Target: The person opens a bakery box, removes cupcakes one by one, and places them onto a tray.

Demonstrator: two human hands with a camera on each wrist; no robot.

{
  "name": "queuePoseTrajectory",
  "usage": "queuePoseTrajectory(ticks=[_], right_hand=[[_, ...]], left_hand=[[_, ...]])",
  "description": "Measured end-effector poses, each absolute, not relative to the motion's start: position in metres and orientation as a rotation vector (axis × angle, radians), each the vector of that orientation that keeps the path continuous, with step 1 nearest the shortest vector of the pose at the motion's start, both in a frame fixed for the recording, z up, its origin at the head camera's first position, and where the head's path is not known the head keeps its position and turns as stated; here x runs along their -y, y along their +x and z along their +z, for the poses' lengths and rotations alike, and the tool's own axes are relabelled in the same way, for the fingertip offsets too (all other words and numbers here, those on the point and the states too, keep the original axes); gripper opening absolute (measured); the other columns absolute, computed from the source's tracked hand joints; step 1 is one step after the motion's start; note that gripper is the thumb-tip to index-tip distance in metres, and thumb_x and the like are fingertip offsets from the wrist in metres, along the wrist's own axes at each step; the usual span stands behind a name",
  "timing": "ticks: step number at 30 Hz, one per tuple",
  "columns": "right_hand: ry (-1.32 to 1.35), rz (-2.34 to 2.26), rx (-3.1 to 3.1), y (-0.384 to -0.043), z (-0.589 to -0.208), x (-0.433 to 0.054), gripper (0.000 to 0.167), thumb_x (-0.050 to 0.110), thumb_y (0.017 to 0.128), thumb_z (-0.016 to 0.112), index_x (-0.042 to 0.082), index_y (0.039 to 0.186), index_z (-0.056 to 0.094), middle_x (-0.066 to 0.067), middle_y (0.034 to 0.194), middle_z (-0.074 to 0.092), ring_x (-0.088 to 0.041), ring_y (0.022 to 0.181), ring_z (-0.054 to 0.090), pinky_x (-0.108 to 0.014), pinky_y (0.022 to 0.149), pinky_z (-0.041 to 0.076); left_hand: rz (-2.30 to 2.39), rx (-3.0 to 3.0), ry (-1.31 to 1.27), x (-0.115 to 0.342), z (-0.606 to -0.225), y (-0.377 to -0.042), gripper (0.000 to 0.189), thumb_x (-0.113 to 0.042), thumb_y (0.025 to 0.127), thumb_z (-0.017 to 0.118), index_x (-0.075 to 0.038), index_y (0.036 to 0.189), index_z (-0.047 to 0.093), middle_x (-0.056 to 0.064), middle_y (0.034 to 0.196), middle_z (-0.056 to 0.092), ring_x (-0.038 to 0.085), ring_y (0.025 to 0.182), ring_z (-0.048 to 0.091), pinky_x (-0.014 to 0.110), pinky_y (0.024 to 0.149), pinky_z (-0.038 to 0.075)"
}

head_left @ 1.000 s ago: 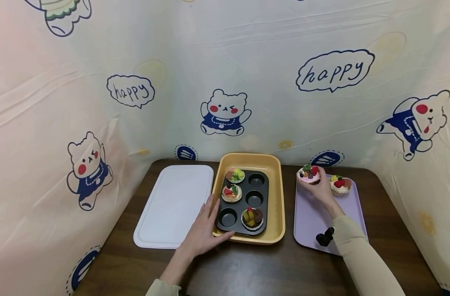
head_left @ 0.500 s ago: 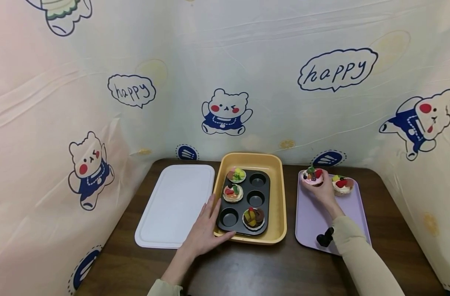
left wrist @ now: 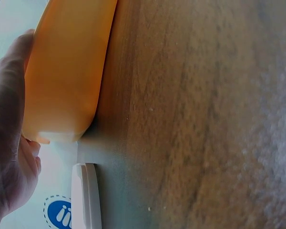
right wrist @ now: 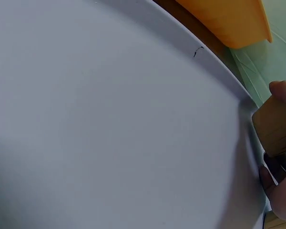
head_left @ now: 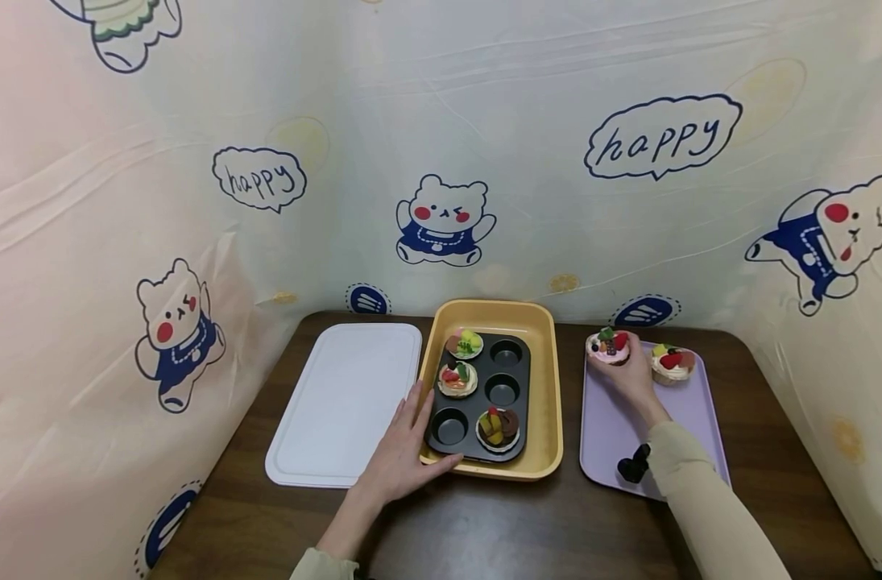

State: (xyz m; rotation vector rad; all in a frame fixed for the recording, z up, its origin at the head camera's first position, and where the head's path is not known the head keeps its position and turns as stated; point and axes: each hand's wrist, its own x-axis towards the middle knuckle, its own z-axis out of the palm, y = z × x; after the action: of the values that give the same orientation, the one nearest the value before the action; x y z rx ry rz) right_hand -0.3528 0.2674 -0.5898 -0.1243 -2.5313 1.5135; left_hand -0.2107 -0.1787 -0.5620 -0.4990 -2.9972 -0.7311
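Note:
My right hand pinches a toy cupcake with pink cream and berries at the far left corner of a lilac tray. In the right wrist view its tan base shows between thumb and fingers, close by the tray rim. A second cupcake, topped with red fruit, stands to its right. My left hand rests spread on the near left corner of a yellow tray. Inside that tray lies a black muffin pan, with cupcakes in three of its cups.
A white board lies left of the yellow tray on the brown wooden table. Behind the table hangs a printed curtain, close to the far edge. Several muffin cups hold nothing.
My right hand shifts the pink cupcake a little at the lilac tray's far left corner, first right, then slightly back left. My left hand stays in place on the yellow tray.

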Motion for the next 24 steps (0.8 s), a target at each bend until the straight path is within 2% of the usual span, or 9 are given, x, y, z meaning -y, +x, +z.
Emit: queuePoseTrajectory(ticks=[7, 24], right_hand=[[-0.140, 1.456, 2.553, -0.3500, -0.5895, -0.2645, 0.079, 0.013, 0.093, 0.083, -0.007, 0.155, 0.040, -0.038, 0.155, 0.052, -0.052, 0.145, 0.052, -0.062, 0.124, 0.040], [-0.249, 1.500, 2.566, -0.3495, -0.5857, -0.2655, 0.082, 0.017, 0.093, 0.084, -0.011, 0.154, 0.037, -0.039, 0.155, 0.049, -0.051, 0.147, 0.049, -0.059, 0.129, 0.037]], left_hand=[[-0.723, 3.013, -0.494, 0.1788, -0.5617, -0.2099, 0.122, -0.085, 0.088, 0.068, -0.017, 0.177, 0.021, 0.010, 0.188, 0.003, 0.037, 0.173, 0.019, 0.060, 0.137, 0.030], [-0.740, 3.011, -0.485, 0.1790, -0.5630, -0.2106, 0.121, -0.086, 0.087, 0.067, -0.018, 0.177, 0.021, 0.008, 0.189, 0.002, 0.036, 0.173, 0.019, 0.060, 0.137, 0.030]])
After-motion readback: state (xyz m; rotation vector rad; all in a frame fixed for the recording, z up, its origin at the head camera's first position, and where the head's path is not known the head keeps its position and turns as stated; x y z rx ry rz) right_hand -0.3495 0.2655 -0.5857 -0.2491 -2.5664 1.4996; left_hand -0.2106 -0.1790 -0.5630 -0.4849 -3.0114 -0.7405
